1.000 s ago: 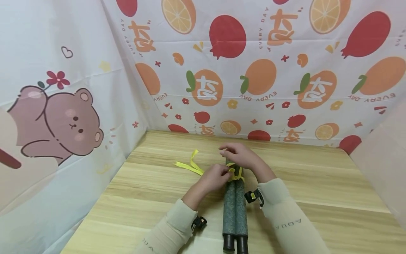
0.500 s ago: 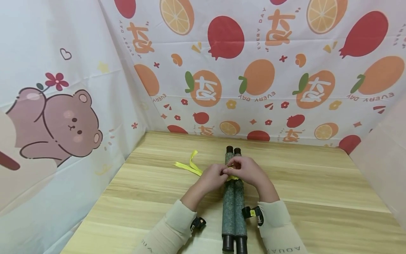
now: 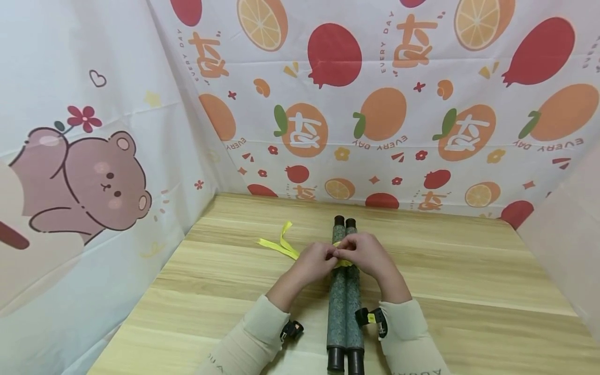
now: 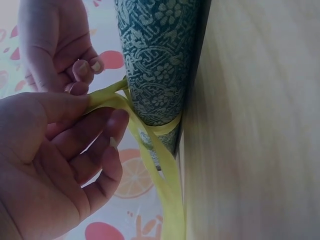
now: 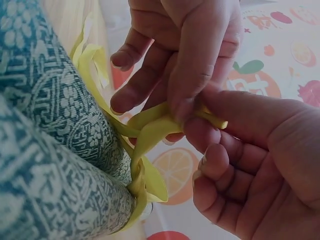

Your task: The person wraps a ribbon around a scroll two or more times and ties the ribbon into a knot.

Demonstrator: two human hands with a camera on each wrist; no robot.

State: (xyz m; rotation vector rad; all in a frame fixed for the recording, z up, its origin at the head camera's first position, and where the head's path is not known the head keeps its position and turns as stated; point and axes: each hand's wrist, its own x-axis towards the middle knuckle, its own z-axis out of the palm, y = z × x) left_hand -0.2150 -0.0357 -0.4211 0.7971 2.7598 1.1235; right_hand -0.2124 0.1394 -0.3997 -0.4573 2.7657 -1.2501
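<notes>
Two rolled scrolls [image 3: 337, 312], green patterned cloth with dark end knobs, lie side by side on the table. A yellow ribbon [image 3: 344, 263] loops round both near their far ends. My left hand [image 3: 316, 263] is left of the scrolls and pinches the ribbon between thumb and fingers, as the left wrist view shows on the ribbon [image 4: 105, 97]. From the right, my right hand [image 3: 367, 254] pinches a ribbon end; in the right wrist view its fingertips meet the left hand's [image 5: 195, 40] around the folded ribbon [image 5: 155, 132]. Two loose ribbon tails [image 3: 278, 246] extend to the left.
The light wood-grain table [image 3: 445, 255] runs back to a fruit-print cloth [image 3: 342, 125]. At the left hangs a cloth with a bear print [image 3: 105, 182]. A black wrist camera [image 3: 291, 329] sits at the left sleeve, another wrist camera [image 3: 372, 317] at the right.
My right hand has come down and back from over the scrolls' far ends to meet the left hand's fingertips at the ribbon. The far knobs are now uncovered. The left hand has barely moved.
</notes>
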